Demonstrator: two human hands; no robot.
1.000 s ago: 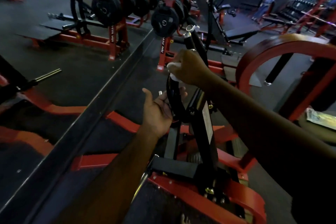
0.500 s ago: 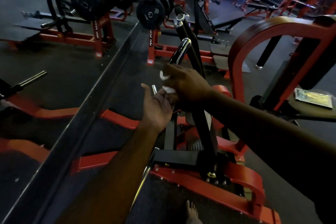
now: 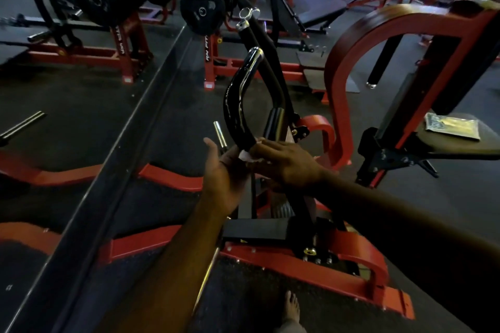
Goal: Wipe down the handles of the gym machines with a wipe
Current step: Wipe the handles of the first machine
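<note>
- Black, glossy and curved, the handle (image 3: 238, 105) of a red-framed gym machine (image 3: 305, 265) rises in the middle of the head view, bending up to a chrome-bright top.
- White wipe (image 3: 247, 156) sits at the lower end of that handle, wrapped against the bar, with only a small crumpled patch showing.
- Right hand (image 3: 286, 163) reaches across from the right and lies over the wipe, fingers curled round wipe and bar together, pressing the cloth onto the handle.
- Left hand (image 3: 224, 178) is just beside it on the left, palm turned up and fingers loosely spread, thumb raised. It touches or nearly touches the bar's base, but whether it steadies the bar cannot be told; it grips nothing.
- A flat yellowish packet (image 3: 451, 129) lies on a dark pad to the right, well apart from the hands.
- Weight plates (image 3: 201, 12) hang on red racks further back.
- Judgement: the wipe appears to be at the bottom of a stroke along this handle.
- To do this step well, keep the wipe folded right round the bar so the underside is cleaned too, keep firm contact through the bend, and cover the chrome top before turning to the straight black grips behind.
</note>
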